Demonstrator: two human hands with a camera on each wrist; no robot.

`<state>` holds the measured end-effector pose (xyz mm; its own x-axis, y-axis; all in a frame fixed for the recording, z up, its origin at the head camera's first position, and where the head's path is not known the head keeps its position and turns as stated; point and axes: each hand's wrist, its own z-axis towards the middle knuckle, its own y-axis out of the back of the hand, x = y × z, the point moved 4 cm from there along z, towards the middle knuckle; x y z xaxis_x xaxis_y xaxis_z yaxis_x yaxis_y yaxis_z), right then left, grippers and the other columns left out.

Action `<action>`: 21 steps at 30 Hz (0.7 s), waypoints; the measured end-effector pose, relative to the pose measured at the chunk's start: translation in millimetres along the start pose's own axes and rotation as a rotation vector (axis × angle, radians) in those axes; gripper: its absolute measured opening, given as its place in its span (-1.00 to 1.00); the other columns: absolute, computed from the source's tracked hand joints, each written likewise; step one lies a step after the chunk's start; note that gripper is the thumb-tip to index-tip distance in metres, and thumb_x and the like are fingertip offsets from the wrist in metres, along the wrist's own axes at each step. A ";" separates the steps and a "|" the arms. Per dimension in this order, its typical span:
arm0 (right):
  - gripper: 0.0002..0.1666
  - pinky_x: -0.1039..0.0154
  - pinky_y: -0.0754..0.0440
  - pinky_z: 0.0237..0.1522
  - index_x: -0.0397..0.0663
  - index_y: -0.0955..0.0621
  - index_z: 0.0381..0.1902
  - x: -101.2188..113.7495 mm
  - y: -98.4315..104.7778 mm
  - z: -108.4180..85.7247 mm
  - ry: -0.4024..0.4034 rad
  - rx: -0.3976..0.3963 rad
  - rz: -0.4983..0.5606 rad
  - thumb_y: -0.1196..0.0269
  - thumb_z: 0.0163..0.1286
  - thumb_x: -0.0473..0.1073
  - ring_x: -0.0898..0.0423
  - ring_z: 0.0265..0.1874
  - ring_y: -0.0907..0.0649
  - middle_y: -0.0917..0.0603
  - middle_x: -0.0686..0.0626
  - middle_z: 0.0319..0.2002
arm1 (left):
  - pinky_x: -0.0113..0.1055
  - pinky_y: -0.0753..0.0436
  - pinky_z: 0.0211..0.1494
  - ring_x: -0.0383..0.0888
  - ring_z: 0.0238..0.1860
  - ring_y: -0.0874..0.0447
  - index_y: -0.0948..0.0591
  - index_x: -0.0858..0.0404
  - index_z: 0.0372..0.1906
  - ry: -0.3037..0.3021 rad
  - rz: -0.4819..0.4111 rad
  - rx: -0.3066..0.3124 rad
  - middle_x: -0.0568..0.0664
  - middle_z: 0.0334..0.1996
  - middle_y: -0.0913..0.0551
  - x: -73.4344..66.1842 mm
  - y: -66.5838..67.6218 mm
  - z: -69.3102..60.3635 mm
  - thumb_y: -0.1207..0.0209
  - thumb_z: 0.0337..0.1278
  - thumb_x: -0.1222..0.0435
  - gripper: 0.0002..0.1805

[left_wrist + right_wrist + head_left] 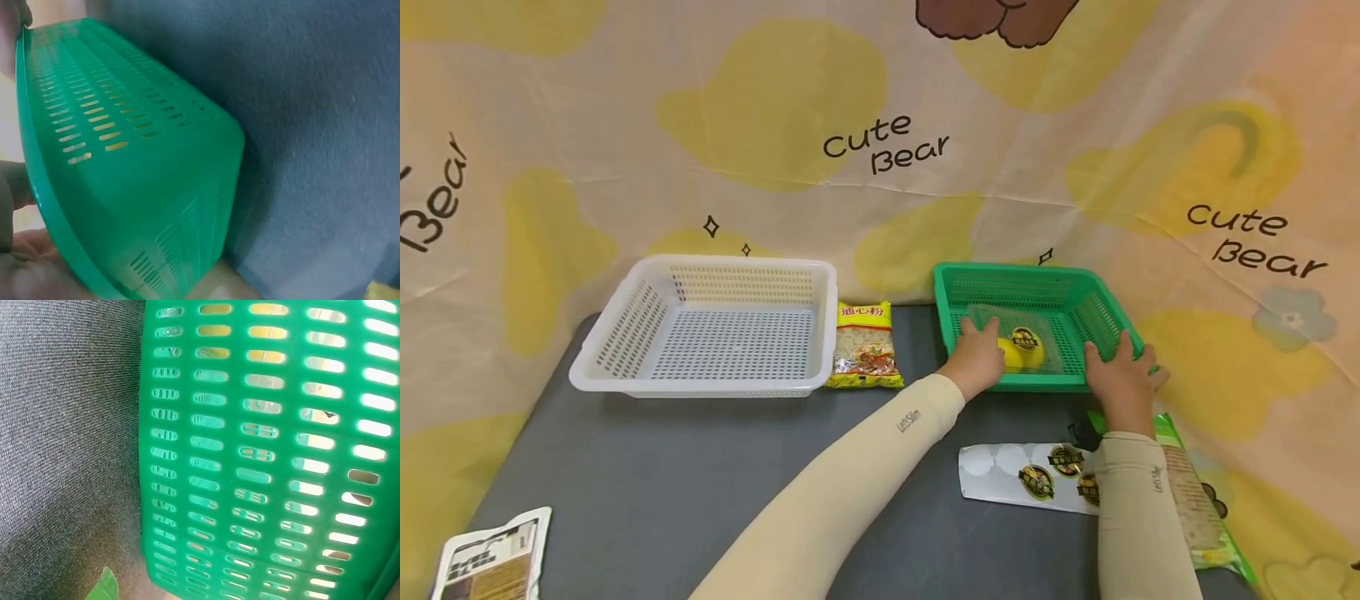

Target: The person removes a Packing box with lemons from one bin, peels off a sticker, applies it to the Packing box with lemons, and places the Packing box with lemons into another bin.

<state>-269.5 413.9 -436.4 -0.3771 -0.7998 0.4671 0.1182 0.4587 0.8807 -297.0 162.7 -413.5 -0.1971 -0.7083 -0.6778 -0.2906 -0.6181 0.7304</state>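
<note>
A green plastic basket [1037,382] with slotted walls stands at the back right of the grey table. In it lies a clear bag [1051,354] holding something yellow [1011,353], with a round black sticker [1024,337]. My left hand [976,360] holds the basket's front left corner, some fingers reaching over the rim beside the bag. At the front right corner my right hand [1122,387] grips the rim, thumb inside and fingers spread along the right side. The basket's outer wall [212,444] fills much of the right wrist view.
A white basket [700,386] stands at the back left. Beside it is a yellow packet of pasta [865,346]. A sticker sheet [1000,483] lies before the green basket. A green-edged bag [1198,508] is partly behind my right forearm. A white-and-brown pouch [493,558] lies front left.
</note>
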 end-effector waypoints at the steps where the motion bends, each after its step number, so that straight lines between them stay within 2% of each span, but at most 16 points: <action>1: 0.11 -0.68 0.06 0.29 -0.18 0.35 0.70 0.5 0.1 0.5 0.004 0.001 0.000 0.32 0.62 0.46 -0.73 0.45 0.36 0.50 -0.56 0.58 | -0.28 -0.67 0.05 0.21 0.26 -0.55 -0.16 0.17 0.71 -0.001 0.040 0.006 0.47 0.63 0.08 -0.6 -0.2 0.2 -0.05 0.67 0.14 -0.31; 3: 0.10 -0.67 0.05 0.29 -0.19 0.35 0.69 1.2 1.1 1.4 0.011 -0.001 0.002 0.32 0.63 0.45 -0.72 0.45 0.37 0.51 -0.57 0.57 | -0.15 -0.54 0.37 0.32 0.54 -0.25 -0.17 0.18 0.70 -0.011 0.116 0.014 0.46 0.65 0.11 -1.8 -1.4 0.7 -0.04 0.67 0.07 -0.30; 5: 0.10 -0.66 0.07 0.29 -0.22 0.35 0.69 1.8 2.5 2.4 0.021 -0.004 -0.003 0.32 0.64 0.44 -0.72 0.44 0.37 0.51 -0.59 0.56 | -0.06 -0.27 0.57 0.34 0.65 0.08 -0.17 0.20 0.70 -0.029 0.181 0.026 0.42 0.67 0.15 -3.0 -3.0 0.3 -0.02 0.66 -0.01 -0.27; 8: 0.10 -0.65 0.06 0.30 -0.24 0.35 0.68 1.9 3.3 3.0 0.021 -0.001 -0.018 0.34 0.64 0.44 -0.72 0.45 0.37 0.51 -0.59 0.56 | -0.03 -0.07 0.64 0.30 0.68 0.32 -0.18 0.22 0.69 -0.069 0.209 0.042 0.34 0.69 0.21 -2.8 -5.4 -3.1 0.01 0.66 -0.07 -0.24; 10: 0.10 -0.65 0.06 0.30 -0.22 0.36 0.68 1.6 3.0 2.7 0.017 0.005 -0.023 0.35 0.63 0.45 -0.71 0.45 0.37 0.52 -0.58 0.57 | -0.04 -0.09 0.64 0.26 0.68 0.41 -0.16 0.21 0.70 -0.113 0.191 0.041 0.28 0.71 0.27 -2.0 -5.2 -7.3 0.02 0.67 -0.09 -0.24; 11: 0.11 -0.66 0.06 0.30 -0.20 0.36 0.69 1.1 3.1 2.2 0.011 0.009 -0.022 0.36 0.62 0.47 -0.70 0.46 0.38 0.53 -0.56 0.57 | -0.04 -0.19 0.61 0.25 0.68 0.45 -0.13 0.19 0.71 -0.132 0.162 0.037 0.25 0.71 0.32 -0.9 -5.0 -9.9 0.02 0.67 -0.09 -0.23; 12: 0.11 -0.67 0.08 0.30 -0.17 0.36 0.69 0.3 3.1 1.5 0.002 0.012 -0.017 0.36 0.61 0.48 -0.69 0.47 0.40 0.54 -0.54 0.58 | -0.05 -0.35 0.53 0.22 0.68 0.48 -0.10 0.16 0.72 -0.153 0.118 0.031 0.22 0.71 0.37 0.5 -4.6 -12.9 0.03 0.67 -0.09 -0.23; 14: 0.11 -0.70 0.14 0.30 -0.12 0.37 0.70 -1.0 2.3 -0.7 -0.015 0.016 -0.005 0.38 0.60 0.51 -0.67 0.48 0.43 0.56 -0.49 0.59 | -0.07 -0.55 0.38 0.17 0.69 0.46 -0.04 0.10 0.74 -0.198 0.057 -0.004 0.14 0.71 0.43 5.1 -1.3 -19.7 0.04 0.67 -0.10 -0.22; 16: 0.11 -0.71 0.24 0.31 -0.07 0.37 0.71 -1.9 1.3 -3.2 -0.035 0.017 0.013 0.40 0.58 0.53 -0.63 0.49 0.47 0.59 -0.45 0.60 | -0.06 -0.64 0.28 0.15 0.70 0.39 0.02 0.04 0.75 -0.244 0.029 -0.058 0.10 0.71 0.46 11.5 5.0 -27.9 0.05 0.67 -0.11 -0.20; 18: 0.11 -0.69 0.33 0.32 -0.04 0.37 0.71 -2.0 0.1 -5.5 -0.054 0.013 0.026 0.41 0.57 0.54 -0.60 0.50 0.51 0.60 -0.42 0.60 | 0.01 -0.61 0.31 0.20 0.70 0.26 0.02 0.05 0.75 -0.307 0.064 -0.142 0.11 0.72 0.40 19.6 14.4 -36.0 0.06 0.67 -0.11 -0.20; 21: 0.10 -0.65 0.39 0.34 -0.04 0.38 0.71 0.6 -2.1 -6.6 -0.058 0.002 0.045 0.43 0.57 0.54 -0.58 0.50 0.55 0.60 -0.39 0.60 | 0.13 -0.38 0.50 0.31 0.66 0.08 -0.05 0.09 0.74 -0.369 0.199 -0.297 0.19 0.73 0.23 34.2 33.2 -49.2 0.04 0.67 -0.11 -0.21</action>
<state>-263.9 409.8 -437.5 -0.4239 -0.7546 0.5009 0.1345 0.4945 0.8587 -267.3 101.3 -408.3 -0.5541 -0.6881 -0.4685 0.0540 -0.5913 0.8046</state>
